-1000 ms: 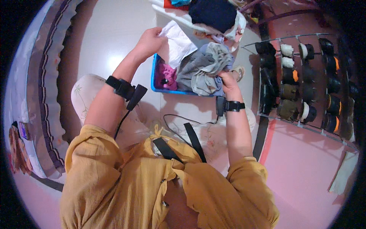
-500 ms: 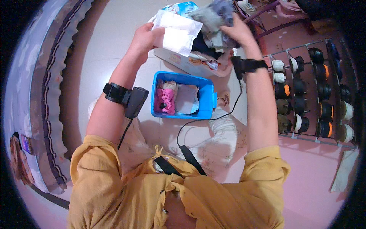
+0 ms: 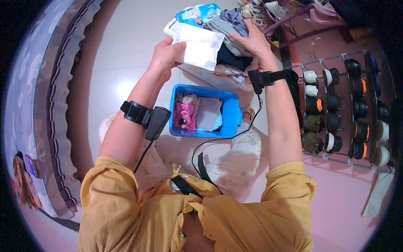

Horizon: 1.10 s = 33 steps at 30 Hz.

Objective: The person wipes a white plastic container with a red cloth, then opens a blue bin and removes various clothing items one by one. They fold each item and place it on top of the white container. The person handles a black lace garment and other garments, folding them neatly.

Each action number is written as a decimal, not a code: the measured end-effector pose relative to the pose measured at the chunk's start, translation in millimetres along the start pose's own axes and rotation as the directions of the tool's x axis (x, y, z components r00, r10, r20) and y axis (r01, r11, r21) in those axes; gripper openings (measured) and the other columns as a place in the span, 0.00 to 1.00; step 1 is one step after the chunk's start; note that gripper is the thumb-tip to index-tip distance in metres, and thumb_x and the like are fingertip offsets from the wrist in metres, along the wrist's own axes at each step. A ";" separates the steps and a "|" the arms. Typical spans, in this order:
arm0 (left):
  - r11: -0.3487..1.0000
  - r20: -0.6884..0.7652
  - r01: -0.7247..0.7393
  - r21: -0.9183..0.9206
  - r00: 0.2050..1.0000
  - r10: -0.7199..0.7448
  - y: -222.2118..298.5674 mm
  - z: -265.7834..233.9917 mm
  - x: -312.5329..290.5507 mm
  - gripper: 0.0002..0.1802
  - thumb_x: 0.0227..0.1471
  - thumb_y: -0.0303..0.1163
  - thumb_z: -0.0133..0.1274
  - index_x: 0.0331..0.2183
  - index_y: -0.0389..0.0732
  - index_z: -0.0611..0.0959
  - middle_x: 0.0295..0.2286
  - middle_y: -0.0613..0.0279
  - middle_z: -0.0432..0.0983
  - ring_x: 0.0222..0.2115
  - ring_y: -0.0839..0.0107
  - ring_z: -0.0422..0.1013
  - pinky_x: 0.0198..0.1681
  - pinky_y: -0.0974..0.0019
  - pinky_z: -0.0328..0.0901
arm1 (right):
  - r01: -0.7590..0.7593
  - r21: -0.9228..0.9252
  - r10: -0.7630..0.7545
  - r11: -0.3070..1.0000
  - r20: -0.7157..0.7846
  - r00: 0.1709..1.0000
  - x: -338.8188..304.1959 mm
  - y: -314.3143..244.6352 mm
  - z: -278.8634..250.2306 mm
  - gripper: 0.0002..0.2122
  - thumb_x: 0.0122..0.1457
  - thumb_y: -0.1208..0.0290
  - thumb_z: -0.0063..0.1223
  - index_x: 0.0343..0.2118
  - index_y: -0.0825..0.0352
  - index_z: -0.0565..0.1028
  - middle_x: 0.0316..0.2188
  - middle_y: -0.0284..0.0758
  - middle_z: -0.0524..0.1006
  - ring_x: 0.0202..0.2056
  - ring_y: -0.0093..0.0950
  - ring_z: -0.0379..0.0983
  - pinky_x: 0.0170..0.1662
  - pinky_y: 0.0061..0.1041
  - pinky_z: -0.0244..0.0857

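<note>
My left hand (image 3: 168, 55) is closed on a folded white square sheet (image 3: 200, 47), thumb on top; whether it is paper or thin cloth I cannot tell. The sheet hangs over the left part of a white bin (image 3: 197, 72) heaped with clothes. My right hand (image 3: 254, 42) is open, fingers spread, at the right side of grey folded clothes (image 3: 228, 31) on the heap. Dark cloth (image 3: 235, 61) lies just below them. A blue-and-white plastic package (image 3: 195, 16) sits at the far side of the heap.
Nearer me, a blue plastic box (image 3: 231, 113) holds pink cloth (image 3: 184, 114) and a flat pale square piece (image 3: 208, 112). A shoe rack (image 3: 342, 105) with several shoes stands at the right. A curtain (image 3: 54, 105) hangs along the left. A black cable crosses beside the box.
The grey clothes, bunched up under my right hand before, now lie lower on the heap, and that hand's fingers have spread. My left hand still holds the white sheet.
</note>
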State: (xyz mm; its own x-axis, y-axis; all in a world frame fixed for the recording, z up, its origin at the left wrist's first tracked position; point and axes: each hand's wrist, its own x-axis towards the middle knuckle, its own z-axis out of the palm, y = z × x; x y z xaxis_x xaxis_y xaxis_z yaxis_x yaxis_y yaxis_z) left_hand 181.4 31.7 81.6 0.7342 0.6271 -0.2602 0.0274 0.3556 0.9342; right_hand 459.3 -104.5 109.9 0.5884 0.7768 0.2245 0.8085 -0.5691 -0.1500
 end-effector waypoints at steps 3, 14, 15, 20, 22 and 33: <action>0.997 -0.048 -0.016 0.079 0.999 0.019 -1.2 4.6 -2.5 0.21 0.57 0.33 0.49 0.50 0.34 0.71 0.41 0.56 0.75 0.40 0.69 0.74 0.43 0.63 0.70 | -0.010 0.025 0.010 1.000 -0.016 1.000 -3.1 3.0 -5.8 0.45 0.44 0.33 0.54 0.61 0.58 0.63 0.59 0.43 0.65 0.58 0.45 0.64 0.58 0.43 0.60; 1.000 -0.006 -0.003 0.008 1.000 0.003 0.1 5.9 -12.3 0.21 0.56 0.32 0.49 0.50 0.35 0.72 0.40 0.56 0.76 0.38 0.70 0.73 0.40 0.63 0.68 | -0.153 0.108 0.151 0.982 0.030 0.988 -21.3 3.7 -15.7 0.28 0.51 0.56 0.54 0.57 0.58 0.69 0.50 0.46 0.74 0.51 0.44 0.71 0.54 0.40 0.64; 1.000 0.008 0.007 -0.011 1.000 -0.007 0.7 7.1 -13.4 0.21 0.56 0.32 0.49 0.50 0.35 0.72 0.40 0.57 0.76 0.38 0.70 0.73 0.40 0.63 0.68 | -0.135 0.061 0.139 0.989 -0.056 0.989 -21.8 1.7 -16.0 0.22 0.52 0.66 0.52 0.53 0.57 0.73 0.45 0.45 0.76 0.48 0.44 0.72 0.52 0.40 0.66; 0.998 -0.005 0.050 -0.031 0.999 -0.050 2.5 9.8 -16.6 0.20 0.56 0.31 0.49 0.50 0.35 0.73 0.40 0.57 0.76 0.39 0.70 0.73 0.42 0.62 0.67 | -0.081 -0.008 0.075 0.997 -0.278 0.958 -10.5 -12.5 -38.3 0.17 0.50 0.69 0.53 0.45 0.60 0.78 0.42 0.43 0.77 0.46 0.42 0.72 0.49 0.41 0.67; 0.999 -0.023 0.039 -0.016 0.999 -0.040 2.1 9.1 -15.7 0.21 0.57 0.31 0.49 0.51 0.35 0.72 0.40 0.57 0.76 0.40 0.70 0.73 0.42 0.61 0.68 | -0.028 -0.062 0.004 0.998 -0.365 0.931 -7.7 -19.8 -49.6 0.16 0.49 0.68 0.54 0.44 0.61 0.78 0.41 0.42 0.77 0.46 0.42 0.72 0.49 0.41 0.68; 1.000 -0.020 0.023 0.014 1.000 -0.023 2.7 4.9 -14.1 0.21 0.58 0.32 0.48 0.52 0.34 0.71 0.42 0.55 0.76 0.40 0.69 0.73 0.42 0.61 0.68 | -0.080 -0.285 0.080 0.955 -0.010 0.997 -46.1 -55.0 -9.5 0.35 0.54 0.44 0.51 0.62 0.58 0.61 0.62 0.43 0.61 0.59 0.44 0.61 0.55 0.49 0.60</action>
State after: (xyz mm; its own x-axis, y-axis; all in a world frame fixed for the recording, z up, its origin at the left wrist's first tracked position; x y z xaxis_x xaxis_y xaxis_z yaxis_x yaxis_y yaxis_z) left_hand 174.5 20.4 89.0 0.7194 0.6328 -0.2862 0.0536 0.3602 0.9313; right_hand 387.6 -111.6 117.0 0.6511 0.7259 0.2215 0.7222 -0.6824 0.1135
